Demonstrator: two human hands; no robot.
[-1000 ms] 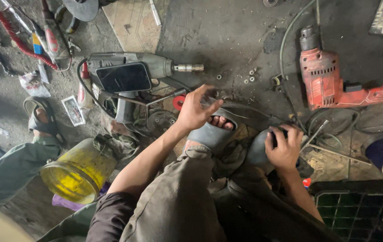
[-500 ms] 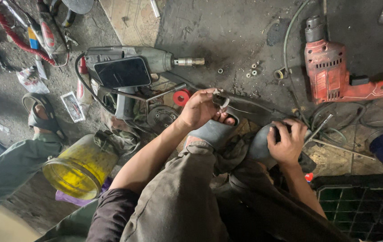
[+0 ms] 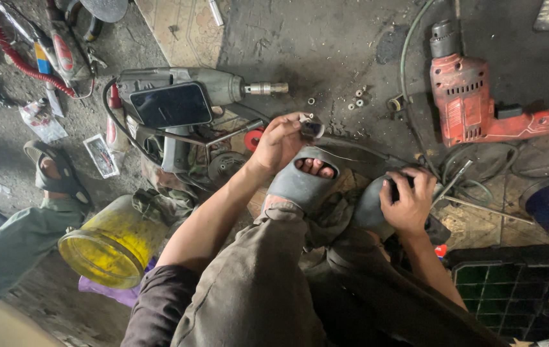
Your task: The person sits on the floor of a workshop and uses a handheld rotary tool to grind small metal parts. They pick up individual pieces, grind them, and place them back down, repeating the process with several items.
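My left hand (image 3: pixel 282 141) reaches forward over my grey sandal (image 3: pixel 300 183) and pinches a small dark metal part (image 3: pixel 313 128) between its fingertips, just above the dirty concrete floor. My right hand (image 3: pixel 408 202) rests closed over the toe of my other grey sandal (image 3: pixel 368 209). Several small white nuts or washers (image 3: pixel 355 97) lie on the floor a little beyond the left hand. A thin wire or rod runs along the floor between the two hands.
A grey power tool (image 3: pixel 204 87) with a black phone (image 3: pixel 170 105) lying on it sits at upper left. A red drill (image 3: pixel 480 106) lies at upper right. A yellow bucket (image 3: pixel 110 244) stands lower left, a black crate (image 3: pixel 512 295) lower right. Another person's sandalled foot (image 3: pixel 56 177) is at left.
My left hand closed from spread fingers into a pinch on the small part and lifted slightly forward. The right hand stayed on the sandal.
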